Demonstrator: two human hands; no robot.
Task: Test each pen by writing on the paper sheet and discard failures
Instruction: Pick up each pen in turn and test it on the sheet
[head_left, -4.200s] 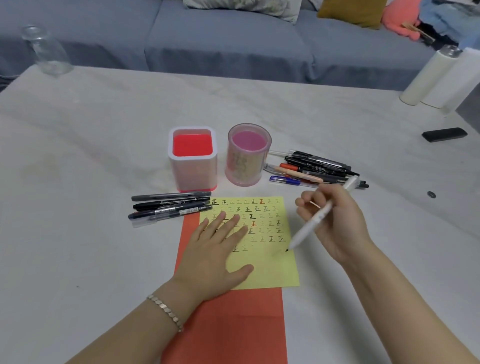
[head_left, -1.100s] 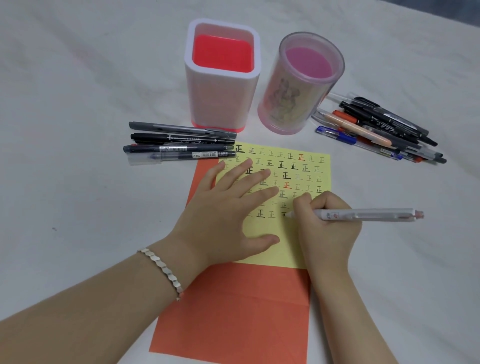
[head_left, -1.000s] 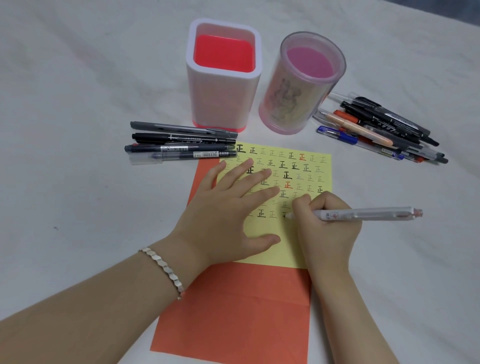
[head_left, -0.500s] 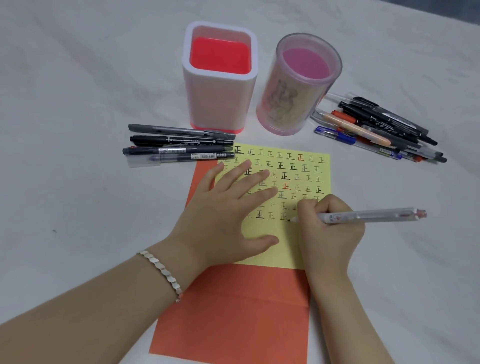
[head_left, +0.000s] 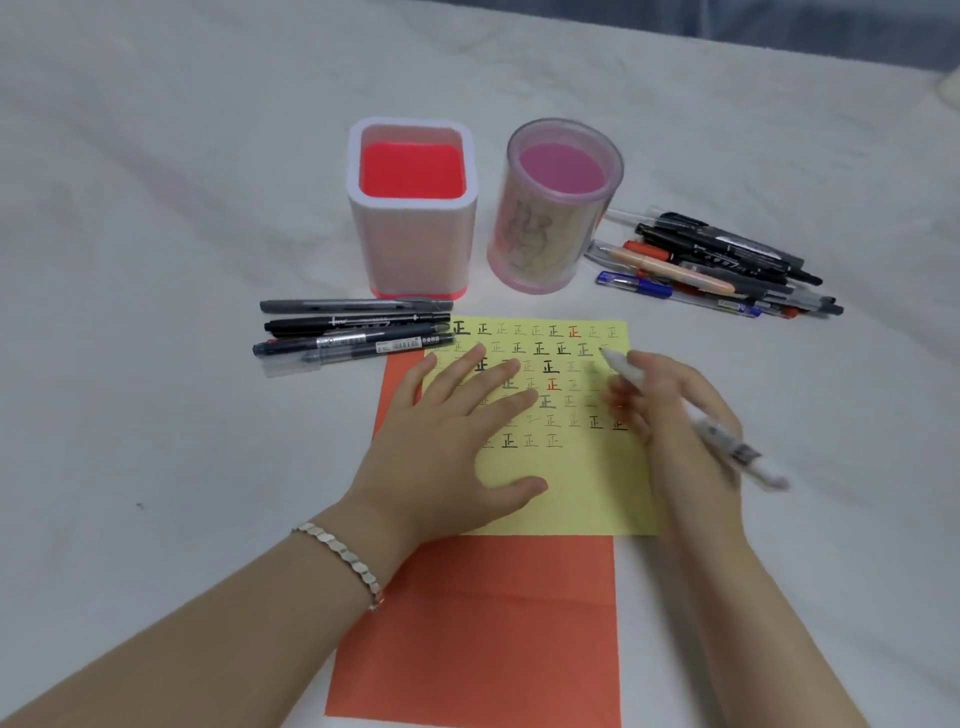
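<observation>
My left hand (head_left: 447, 441) lies flat on the yellow paper sheet (head_left: 571, 488) at frame centre; my right hand (head_left: 675, 415), fingers closed round the white pen (head_left: 691, 415), should sort it without smudging fresh ink.

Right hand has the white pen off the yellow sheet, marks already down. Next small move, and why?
Probably carry the white pen in the right hand to a pile, most likely the four tested pens left of the yellow sheet. Its tip is lifted, and the last mark looks dark, so it seems to write.
</observation>
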